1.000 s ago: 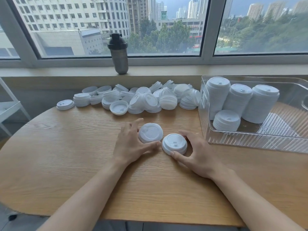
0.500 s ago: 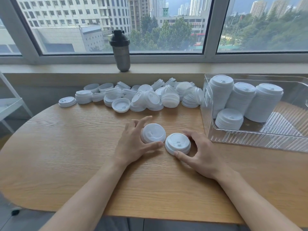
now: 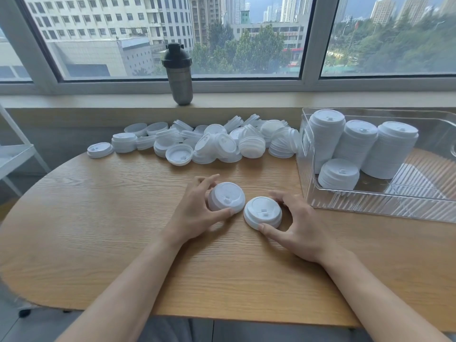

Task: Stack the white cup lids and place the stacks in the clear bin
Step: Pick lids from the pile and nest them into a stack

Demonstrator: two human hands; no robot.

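The step in hand looks like stacking: two short lid stacks sit side by side near the middle of the worktop [image 3: 98,230], each held by one hand. The left hand [image 3: 195,215] curls round the left stack [image 3: 226,197], thumb on its near edge, fingers over the far side — this stack is tipped, its top face leaning toward the camera and to the right. The right hand [image 3: 299,225] pinches the right stack [image 3: 262,213] between thumb at the near rim and fingers at the far rim; this one sits flat, top face up, its sip tab on the near side. The two stacks nearly touch.

The next move probably calls for lifting one stack, levelling it and setting it squarely over the other so the rims nest; a tilt would likely jam them. The joined stack then belongs in the bin [image 3: 370,213] at the right, where three tall stacks and one short one already stand. A loose pile [image 3: 222,141] of lids waits at the far edge.
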